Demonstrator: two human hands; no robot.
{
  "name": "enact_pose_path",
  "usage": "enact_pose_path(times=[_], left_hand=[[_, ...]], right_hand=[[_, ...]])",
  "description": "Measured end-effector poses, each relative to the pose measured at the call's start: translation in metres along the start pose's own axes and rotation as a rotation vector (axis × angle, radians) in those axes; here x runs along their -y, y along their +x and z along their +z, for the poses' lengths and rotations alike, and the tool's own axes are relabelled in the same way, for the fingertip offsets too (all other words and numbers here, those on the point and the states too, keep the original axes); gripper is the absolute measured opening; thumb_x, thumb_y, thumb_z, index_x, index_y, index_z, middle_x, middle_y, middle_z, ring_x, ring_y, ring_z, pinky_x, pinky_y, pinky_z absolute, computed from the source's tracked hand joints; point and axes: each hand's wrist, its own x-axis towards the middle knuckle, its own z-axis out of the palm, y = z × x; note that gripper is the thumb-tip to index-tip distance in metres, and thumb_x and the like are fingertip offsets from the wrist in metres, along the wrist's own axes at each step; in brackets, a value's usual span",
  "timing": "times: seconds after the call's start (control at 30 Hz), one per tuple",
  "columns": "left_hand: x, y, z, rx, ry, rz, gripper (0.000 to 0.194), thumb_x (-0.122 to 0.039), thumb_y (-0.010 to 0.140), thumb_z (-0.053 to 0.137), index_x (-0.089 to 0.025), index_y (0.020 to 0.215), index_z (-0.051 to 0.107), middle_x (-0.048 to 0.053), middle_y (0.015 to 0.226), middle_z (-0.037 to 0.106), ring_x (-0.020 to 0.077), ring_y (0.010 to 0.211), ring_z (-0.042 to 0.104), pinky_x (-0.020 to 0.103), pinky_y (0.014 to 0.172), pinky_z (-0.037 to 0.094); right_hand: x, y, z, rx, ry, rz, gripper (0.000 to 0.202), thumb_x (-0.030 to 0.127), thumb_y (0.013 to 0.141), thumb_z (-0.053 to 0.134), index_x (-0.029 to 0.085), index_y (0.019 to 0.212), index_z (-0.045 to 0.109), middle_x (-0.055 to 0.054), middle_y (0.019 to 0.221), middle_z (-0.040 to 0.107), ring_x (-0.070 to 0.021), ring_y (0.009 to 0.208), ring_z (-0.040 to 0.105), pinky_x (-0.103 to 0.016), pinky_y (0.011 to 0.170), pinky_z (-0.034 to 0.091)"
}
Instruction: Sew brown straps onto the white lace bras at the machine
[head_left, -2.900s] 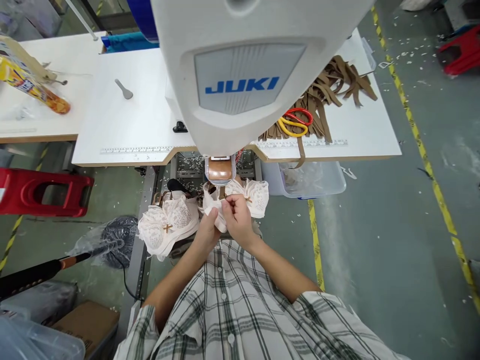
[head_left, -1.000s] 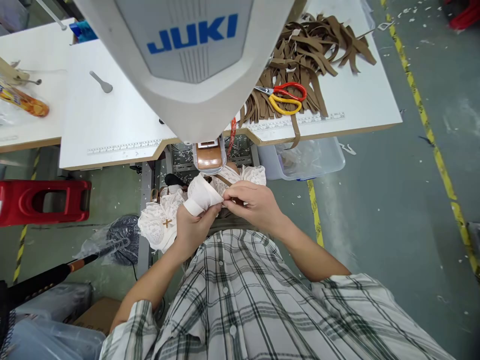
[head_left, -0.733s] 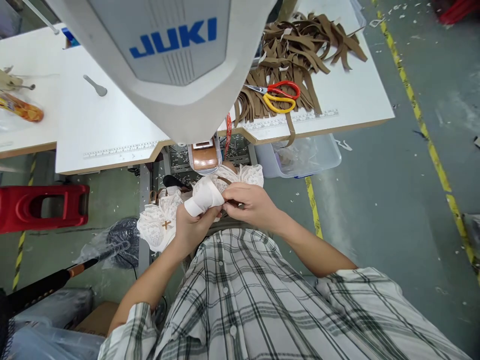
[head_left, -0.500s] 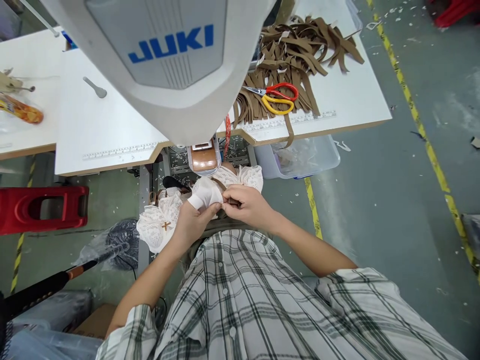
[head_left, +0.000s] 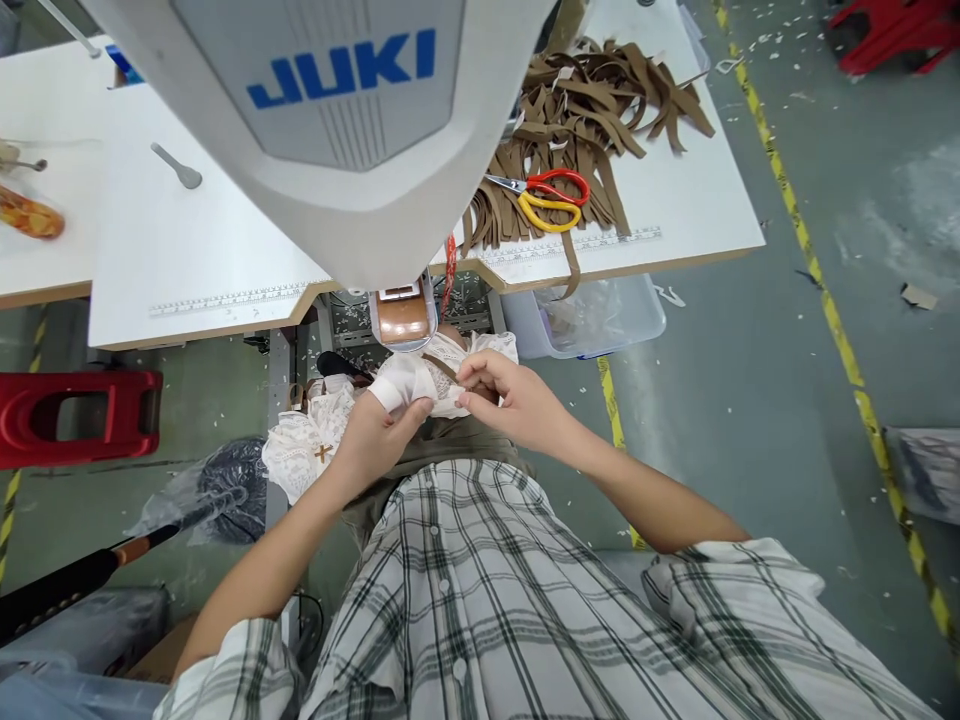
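Observation:
A white lace bra [head_left: 306,440] with a small brown bow lies across my lap, beneath the sewing machine head. My left hand [head_left: 379,435] is closed on its smooth white fabric [head_left: 405,382], the thumb pressed on top. Just to the right, my right hand [head_left: 517,400] has its thumb and fingers curled at the end of a narrow brown strap [head_left: 441,367]. The fingertips partly hide that end. More white lace [head_left: 495,347] shows behind the right fingers.
Overhead is the JUKI sewing machine [head_left: 345,130]. Red-and-yellow scissors [head_left: 551,198] rest on a pile of brown straps [head_left: 585,120] on the white table [head_left: 720,215]. Below stands a clear plastic bin [head_left: 637,315]. A red stool [head_left: 82,420] is at left, near a bagged black object [head_left: 236,490].
My hands were together on the white fabric. The right hand has moved away to the right and its fingers have loosened somewhat, while the left keeps hold of the fabric.

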Motion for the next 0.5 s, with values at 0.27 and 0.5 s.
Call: enact_pose_path(times=[0.27, 0.5], left_hand=[[-0.011, -0.002, 0.004, 0.034, 0.067, 0.035, 0.019, -0.031, 0.092, 0.056, -0.014, 0.093, 0.066, 0.004, 0.084, 0.067, 0.0167, 0.079, 0.059, 0.027, 0.076, 0.046], [-0.015, -0.001, 0.005, 0.048, 0.11, -0.011, 0.018, -0.03, 0.088, 0.059, -0.014, 0.085, 0.068, 0.002, 0.075, 0.066, 0.0154, 0.072, 0.056, 0.025, 0.069, 0.045]], right_hand=[[0.011, -0.001, 0.0, 0.048, -0.078, -0.066, 0.014, 0.019, 0.086, 0.056, 0.022, 0.081, 0.043, 0.006, 0.066, 0.048, -0.0088, 0.057, 0.039, -0.023, 0.055, 0.03], [0.012, -0.001, -0.002, 0.109, -0.08, -0.071, 0.014, 0.02, 0.086, 0.056, 0.022, 0.083, 0.043, 0.006, 0.073, 0.053, -0.0081, 0.058, 0.042, -0.022, 0.057, 0.032]])
